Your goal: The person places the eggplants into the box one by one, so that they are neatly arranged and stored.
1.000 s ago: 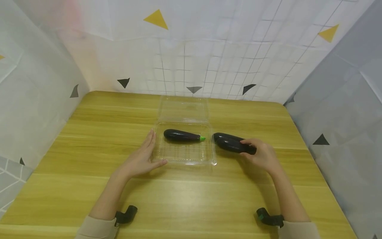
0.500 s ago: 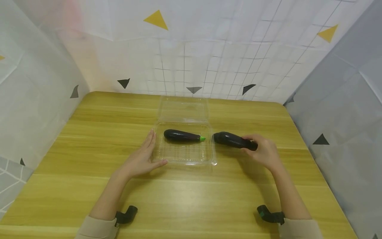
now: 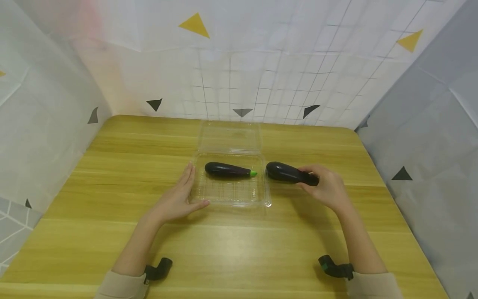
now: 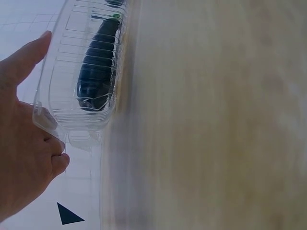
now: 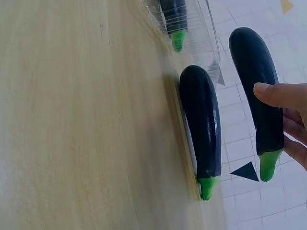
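My right hand [image 3: 328, 187] grips a dark purple eggplant [image 5: 249, 57], thumb on one side and fingers on the other, near its green stem end. In the right wrist view it hangs above a second eggplant [image 5: 201, 120], which lies on the table; the head view has that lower one hidden behind it. A third eggplant [image 3: 225, 170] lies in a clear plastic clamshell box [image 3: 224, 195], green tip to the right. My left hand [image 3: 175, 199] rests against the box's left side, fingers extended and thumb at the front corner.
The box's clear lid [image 3: 229, 136] is folded back toward the rear wall. A wood-grain table [image 3: 231, 253] lies under everything. White patterned sheets [image 3: 239, 74] rise behind it and on both sides.
The eggplant in my right hand has shifted slightly up and away from me, now covering the one under it in the head view. My left hand and the box have stayed put.
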Demonstrator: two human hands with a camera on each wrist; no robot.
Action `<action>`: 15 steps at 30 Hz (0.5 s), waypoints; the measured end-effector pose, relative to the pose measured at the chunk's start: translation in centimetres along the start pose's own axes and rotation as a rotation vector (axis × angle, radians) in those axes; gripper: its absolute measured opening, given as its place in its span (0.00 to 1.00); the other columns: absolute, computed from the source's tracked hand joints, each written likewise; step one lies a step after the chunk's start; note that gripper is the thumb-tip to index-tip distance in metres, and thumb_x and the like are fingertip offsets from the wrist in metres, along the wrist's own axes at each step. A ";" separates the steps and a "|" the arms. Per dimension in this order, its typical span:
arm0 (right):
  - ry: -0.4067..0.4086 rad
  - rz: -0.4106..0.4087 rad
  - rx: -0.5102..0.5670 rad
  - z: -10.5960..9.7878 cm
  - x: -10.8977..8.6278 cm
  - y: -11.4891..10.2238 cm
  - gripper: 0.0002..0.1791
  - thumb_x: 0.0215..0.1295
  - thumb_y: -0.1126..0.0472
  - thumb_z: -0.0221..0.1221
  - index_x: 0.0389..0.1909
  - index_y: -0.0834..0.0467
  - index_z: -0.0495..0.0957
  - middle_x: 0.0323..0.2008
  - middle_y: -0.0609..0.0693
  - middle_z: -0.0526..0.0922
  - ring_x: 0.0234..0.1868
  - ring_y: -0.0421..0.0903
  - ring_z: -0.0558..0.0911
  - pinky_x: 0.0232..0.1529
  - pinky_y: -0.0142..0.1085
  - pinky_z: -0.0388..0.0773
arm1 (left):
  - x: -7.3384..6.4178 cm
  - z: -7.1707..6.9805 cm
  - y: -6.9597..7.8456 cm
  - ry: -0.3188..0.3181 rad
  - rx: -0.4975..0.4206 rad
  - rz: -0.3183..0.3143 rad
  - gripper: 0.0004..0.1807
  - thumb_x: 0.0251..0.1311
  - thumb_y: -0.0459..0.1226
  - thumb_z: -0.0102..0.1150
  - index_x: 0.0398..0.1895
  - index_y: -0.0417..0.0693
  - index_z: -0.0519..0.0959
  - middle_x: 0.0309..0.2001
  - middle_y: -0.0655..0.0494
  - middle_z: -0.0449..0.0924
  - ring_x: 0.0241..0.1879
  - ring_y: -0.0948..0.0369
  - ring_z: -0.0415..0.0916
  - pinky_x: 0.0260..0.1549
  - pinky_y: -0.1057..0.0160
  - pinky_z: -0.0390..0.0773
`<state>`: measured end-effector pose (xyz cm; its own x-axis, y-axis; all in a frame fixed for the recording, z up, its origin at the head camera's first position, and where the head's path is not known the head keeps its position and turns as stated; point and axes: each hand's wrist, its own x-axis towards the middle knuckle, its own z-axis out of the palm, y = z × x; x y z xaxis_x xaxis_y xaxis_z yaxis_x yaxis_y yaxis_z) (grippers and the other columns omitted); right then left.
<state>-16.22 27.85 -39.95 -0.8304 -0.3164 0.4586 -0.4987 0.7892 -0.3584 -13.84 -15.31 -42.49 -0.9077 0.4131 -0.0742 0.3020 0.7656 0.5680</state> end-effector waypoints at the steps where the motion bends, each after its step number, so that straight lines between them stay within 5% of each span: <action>1: 0.002 -0.005 0.005 0.0 0.0 -0.1 0.24 0.41 0.64 0.77 0.43 0.56 0.84 0.39 0.53 0.86 0.37 0.53 0.84 0.34 0.48 0.79 | 0.0 0.0 0.0 0.001 0.000 -0.001 0.63 0.54 0.70 0.51 0.76 0.44 0.30 0.76 0.52 0.19 0.74 0.48 0.33 0.64 0.42 0.57; 15: -0.005 -0.026 0.027 0.2 0.3 -0.7 0.24 0.40 0.65 0.77 0.43 0.56 0.83 0.40 0.53 0.86 0.39 0.53 0.84 0.34 0.48 0.80 | 0.0 0.0 0.1 0.003 -0.007 -0.003 0.62 0.56 0.67 0.54 0.76 0.44 0.30 0.76 0.51 0.19 0.74 0.50 0.31 0.67 0.44 0.52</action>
<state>-16.16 27.06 -39.68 -0.8182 -0.3395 0.4640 -0.5268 0.7660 -0.3685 -13.81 -15.24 -42.43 -0.9094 0.4094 -0.0738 0.2970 0.7632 0.5739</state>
